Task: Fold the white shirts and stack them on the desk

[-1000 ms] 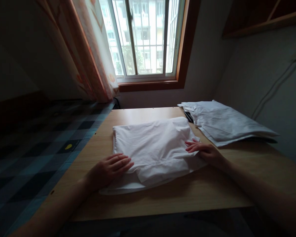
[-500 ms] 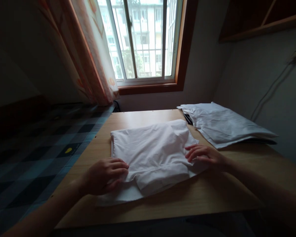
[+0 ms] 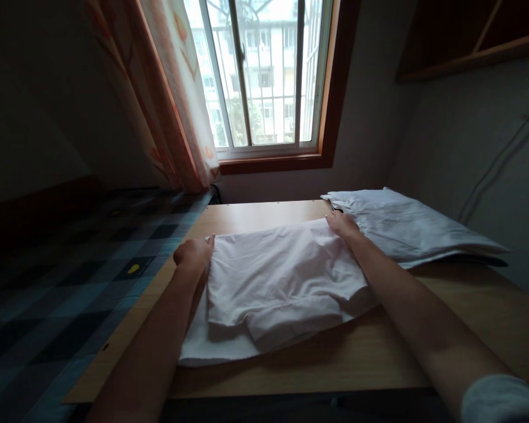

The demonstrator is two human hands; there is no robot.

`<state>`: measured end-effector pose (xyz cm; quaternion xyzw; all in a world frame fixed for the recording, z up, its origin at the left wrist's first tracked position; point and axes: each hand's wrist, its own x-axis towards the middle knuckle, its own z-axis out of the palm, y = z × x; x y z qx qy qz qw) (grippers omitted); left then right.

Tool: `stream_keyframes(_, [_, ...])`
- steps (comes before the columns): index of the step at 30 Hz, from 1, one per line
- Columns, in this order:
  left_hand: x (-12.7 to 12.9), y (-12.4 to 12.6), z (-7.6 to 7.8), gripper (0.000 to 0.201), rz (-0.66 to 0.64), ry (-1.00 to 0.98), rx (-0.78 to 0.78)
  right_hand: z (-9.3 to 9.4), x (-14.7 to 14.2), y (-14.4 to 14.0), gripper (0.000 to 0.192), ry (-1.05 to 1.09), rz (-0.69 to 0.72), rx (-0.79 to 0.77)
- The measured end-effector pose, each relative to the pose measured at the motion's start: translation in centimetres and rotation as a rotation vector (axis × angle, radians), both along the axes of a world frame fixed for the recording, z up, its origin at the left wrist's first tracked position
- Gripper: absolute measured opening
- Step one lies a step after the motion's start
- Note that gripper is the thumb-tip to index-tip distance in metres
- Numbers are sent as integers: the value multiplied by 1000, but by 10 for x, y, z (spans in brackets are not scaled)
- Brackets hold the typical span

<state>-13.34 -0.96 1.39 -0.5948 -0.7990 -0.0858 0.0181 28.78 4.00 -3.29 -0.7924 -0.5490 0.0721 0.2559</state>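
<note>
Two bare hands rest at the far corners of a folded white garment (image 3: 277, 282) that lies flat on a wooden table (image 3: 379, 352), near the table's middle and in front of the person. Left hand (image 3: 194, 252): set at the garment's far left corner, fingers curled inward over the cloth edge, thumb tip showing against the fabric; the corner appears pinched, though the grip itself is partly hidden by the knuckles. Right hand (image 3: 341, 224): laid on the far right corner of the garment, fingers bent and close together, pressing or pinching the cloth; whether it grasps the fabric cannot be told. Both forearms stretch forward along the garment's two sides. Near edge of the garment: a lower layer juts out beneath the upper fold toward the person. Stack of white cloth (image 3: 405, 229): on the table's right far part, just beside the right hand. Background: a barred window (image 3: 264, 76) with a patterned curtain (image 3: 176, 111) at its left; a checked bedspread (image 3: 70, 288) borders the table's left side.
</note>
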Motion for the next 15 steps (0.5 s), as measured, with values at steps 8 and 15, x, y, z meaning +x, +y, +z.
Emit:
stream_keyframes(8, [-19,32,-10,66,33,-126,-111,-19,2,22,38,88,-45,-8])
stream_keyframes(15, [-16,33,-10,58,-8,-56,-35,-26,-3,13,39,41,-3,104])
